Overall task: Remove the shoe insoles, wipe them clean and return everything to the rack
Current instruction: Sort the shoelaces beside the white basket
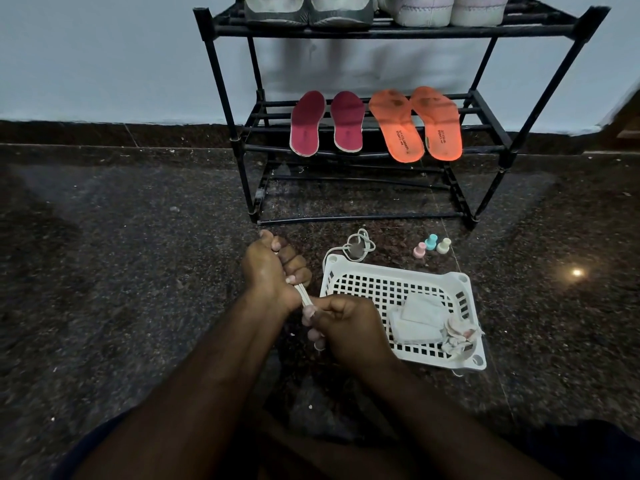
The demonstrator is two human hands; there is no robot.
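White cord (302, 295) stretches taut between two fists: left hand (270, 268) clamped on its far end, right hand (341, 325) pinching its near end. Just right of the grip sits a white basket (398, 271) holding wipes. Well beyond, insoles, maroon (306, 124) and orange (398, 124), lie lengthwise front-to-back on the rack's (221, 95) middle shelf.

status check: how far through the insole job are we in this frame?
Looks done: four insoles are out, lying on the rack's middle shelf, a dark pink pair and an orange pair; whether wiped, can't tell. Shoes sit on the top shelf. In hand: the left hand and right hand both grip a white lace. Left: another lace, three small bottles and the white basket are on the floor.
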